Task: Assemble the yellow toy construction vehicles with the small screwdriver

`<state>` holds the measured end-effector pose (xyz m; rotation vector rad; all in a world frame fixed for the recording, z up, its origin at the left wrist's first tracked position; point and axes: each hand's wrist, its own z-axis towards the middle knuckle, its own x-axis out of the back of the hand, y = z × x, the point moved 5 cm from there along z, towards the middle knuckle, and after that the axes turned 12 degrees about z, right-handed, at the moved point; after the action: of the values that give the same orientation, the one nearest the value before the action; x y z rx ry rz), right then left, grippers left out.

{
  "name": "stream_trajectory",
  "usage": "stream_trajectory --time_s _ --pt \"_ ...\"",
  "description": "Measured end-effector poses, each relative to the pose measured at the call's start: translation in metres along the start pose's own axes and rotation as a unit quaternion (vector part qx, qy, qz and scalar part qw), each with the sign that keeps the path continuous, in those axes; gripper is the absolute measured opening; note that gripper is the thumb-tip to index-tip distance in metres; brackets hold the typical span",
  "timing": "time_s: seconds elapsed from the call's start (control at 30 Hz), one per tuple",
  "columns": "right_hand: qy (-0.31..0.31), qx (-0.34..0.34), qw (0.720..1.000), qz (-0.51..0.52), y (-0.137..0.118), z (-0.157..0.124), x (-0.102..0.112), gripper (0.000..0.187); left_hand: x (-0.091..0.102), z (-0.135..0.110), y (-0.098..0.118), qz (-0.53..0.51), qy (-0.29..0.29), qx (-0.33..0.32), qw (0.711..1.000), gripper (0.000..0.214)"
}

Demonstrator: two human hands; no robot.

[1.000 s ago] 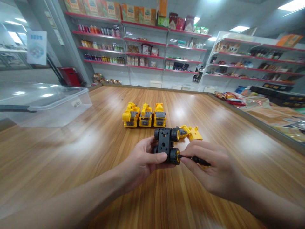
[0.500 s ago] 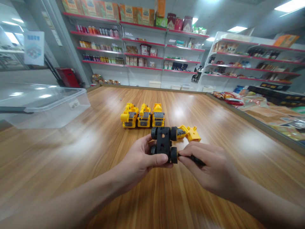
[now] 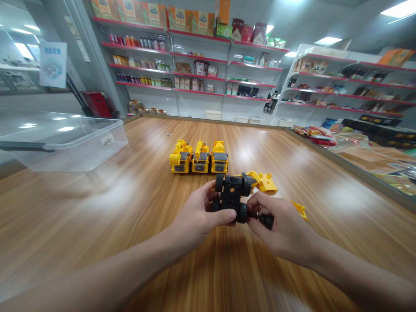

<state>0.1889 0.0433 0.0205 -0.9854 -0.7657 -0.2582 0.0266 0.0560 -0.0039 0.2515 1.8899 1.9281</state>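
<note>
My left hand (image 3: pixel 198 216) grips a toy truck chassis (image 3: pixel 232 197), black with dark wheels and turned underside up, just above the wooden table (image 3: pixel 97 208). My right hand (image 3: pixel 282 225) is closed on a small black-handled screwdriver (image 3: pixel 264 219), its tip against the chassis's near right wheel. A yellow tip of the tool (image 3: pixel 300 209) shows past my right hand. Loose yellow toy body parts (image 3: pixel 264 182) lie right behind the chassis. Three yellow toy construction trucks (image 3: pixel 199 158) stand side by side farther back.
A clear plastic storage bin (image 3: pixel 61 138) sits at the table's left. Store shelves with red edges (image 3: pixel 195 56) filled with packaged goods line the back and right walls. Snack packets (image 3: pixel 325 134) lie on a counter to the right.
My right hand has moved in closer to the chassis and turned, so the screwdriver handle now points toward me. The chassis has tilted slightly in my left hand.
</note>
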Motion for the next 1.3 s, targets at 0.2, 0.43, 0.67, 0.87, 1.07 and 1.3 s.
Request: stream_trajectory --time_s 0.2,0.43,0.67,0.87,1.07,1.3 --pt "-0.031 -0.006 0.999 0.014 0.000 0.000 -0.001 0.022 -0.001 -0.002 -0.001 -0.028 -0.014 0.011 0.999 0.049" --pt "-0.066 -0.082 0.990 0.088 0.003 0.000 -0.010 0.022 0.000 -0.002 -0.005 -0.066 0.001 0.053 0.996 0.046" --pt "-0.042 0.005 0.999 0.012 -0.004 -0.001 -0.003 0.020 -0.001 -0.004 -0.008 -0.067 0.005 0.081 0.994 0.044" --pt "-0.138 -0.089 0.971 0.172 0.004 -0.005 -0.018 0.041 -0.002 -0.005 -0.008 0.041 -0.023 0.080 0.996 0.046" --pt "-0.067 -0.039 0.988 0.133 -0.002 -0.004 -0.010 0.008 -0.006 -0.006 -0.008 -0.008 0.000 0.119 0.993 0.039" --pt "-0.085 -0.023 0.994 0.060 -0.007 -0.005 -0.010 0.023 -0.006 -0.005 -0.011 0.017 -0.008 0.127 0.992 0.041"
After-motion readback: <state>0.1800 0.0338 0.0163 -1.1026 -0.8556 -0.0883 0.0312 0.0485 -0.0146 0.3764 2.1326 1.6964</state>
